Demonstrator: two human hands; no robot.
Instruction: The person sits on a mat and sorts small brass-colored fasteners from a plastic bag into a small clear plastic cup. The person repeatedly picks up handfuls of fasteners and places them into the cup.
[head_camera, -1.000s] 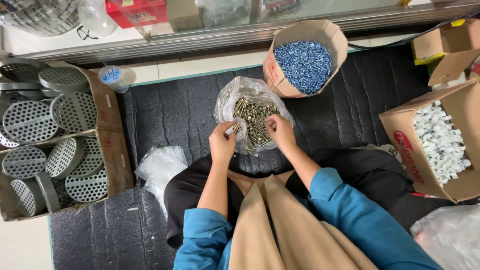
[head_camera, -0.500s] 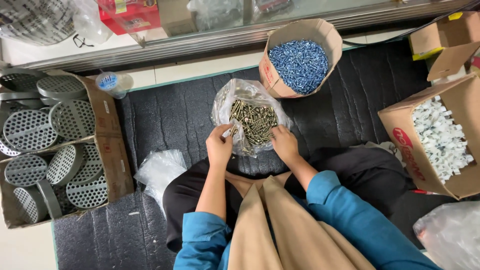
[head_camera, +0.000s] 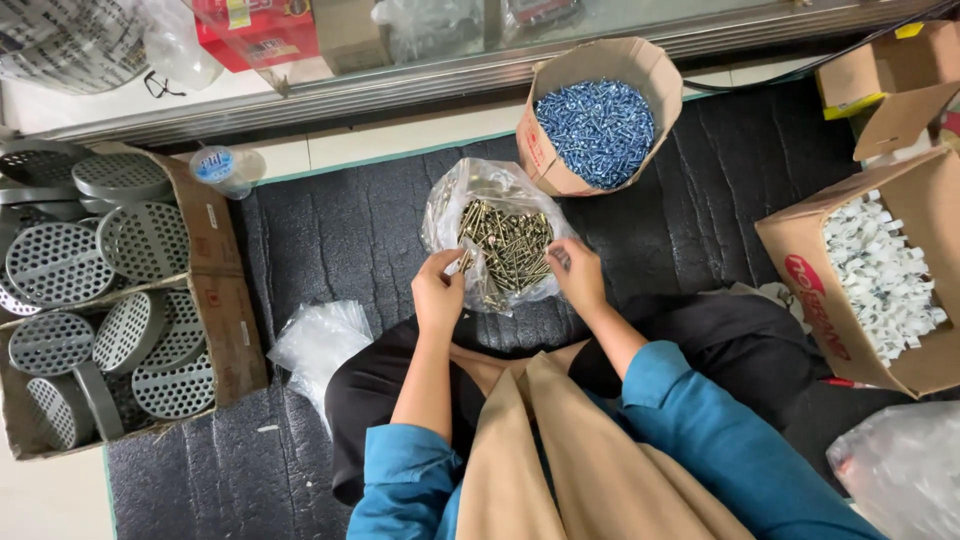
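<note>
Gripping the clear plastic bag (head_camera: 492, 240) of brass screws on the black mat (head_camera: 330, 230), the left hand (head_camera: 438, 292) pinched its near rim and the right hand (head_camera: 580, 278) clasped its other side. Behind the bag sat a round carton (head_camera: 560, 165) of blue screws; bare mat lay open left of the bag.

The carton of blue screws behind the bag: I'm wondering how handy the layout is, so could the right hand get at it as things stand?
Probably yes. The carton of blue screws stands open-topped just beyond the clear bag of brass screws, where the right hand rests. Only that low bag lies between them.
</note>
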